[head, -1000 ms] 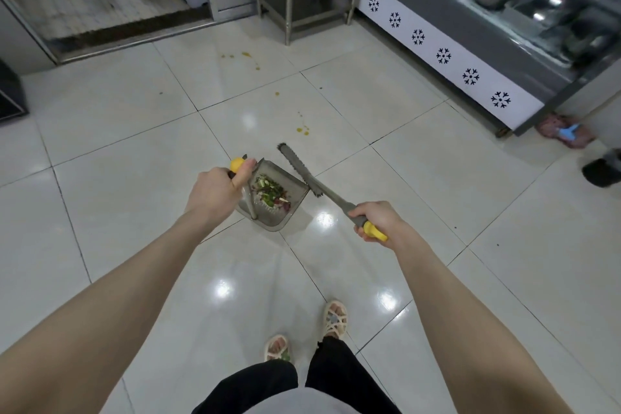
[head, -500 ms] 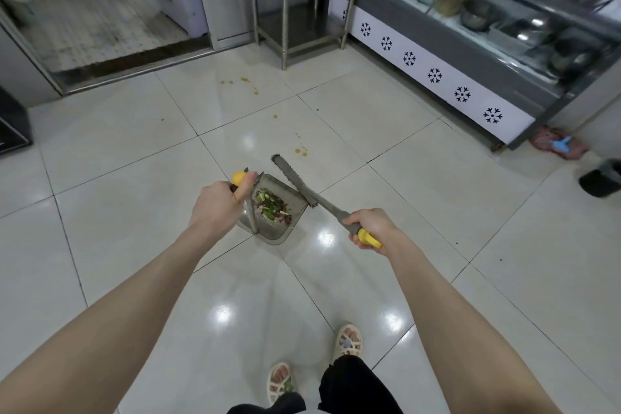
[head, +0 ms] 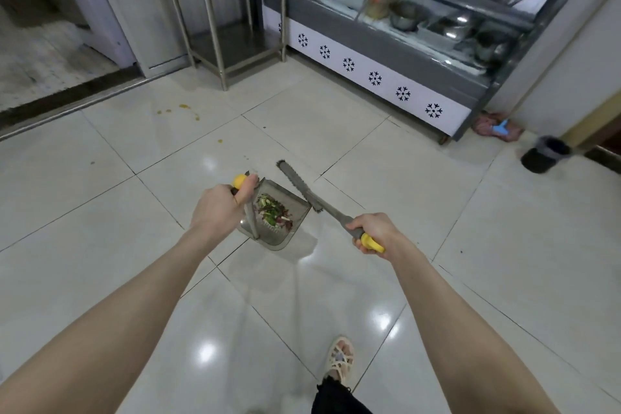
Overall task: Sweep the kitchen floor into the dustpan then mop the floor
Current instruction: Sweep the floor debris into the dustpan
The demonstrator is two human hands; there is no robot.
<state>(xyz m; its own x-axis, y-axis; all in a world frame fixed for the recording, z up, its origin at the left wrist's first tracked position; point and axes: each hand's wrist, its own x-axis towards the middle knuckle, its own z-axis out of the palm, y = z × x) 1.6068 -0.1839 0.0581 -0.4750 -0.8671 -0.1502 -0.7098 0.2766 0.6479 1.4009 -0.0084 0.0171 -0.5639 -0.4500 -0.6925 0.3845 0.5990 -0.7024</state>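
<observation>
My left hand point(head: 220, 208) grips the yellow-capped handle of a grey dustpan point(head: 295, 213), which hangs above the floor. Green and purple vegetable scraps point(head: 274, 213) lie in the pan. My right hand point(head: 373, 232) grips the yellow-ended handle of a grey broom point(head: 302, 190). The broom head points up and left, just right of the pan. Yellow spill spots point(head: 183, 109) mark the white tiled floor point(head: 369, 151) ahead.
A steel table point(head: 218, 47) stands ahead beside a refrigerated display counter point(head: 386, 77) with snowflake marks. A black bin point(head: 544, 156) sits at the right, near a pink cloth with a blue tool point(head: 497, 126). A doorway threshold point(head: 67, 101) runs at the left.
I have stepped forward toward the counter and table; both look nearer. My hands keep the same grips, with dustpan and broom carried along. My feet have shifted mid-stride.
</observation>
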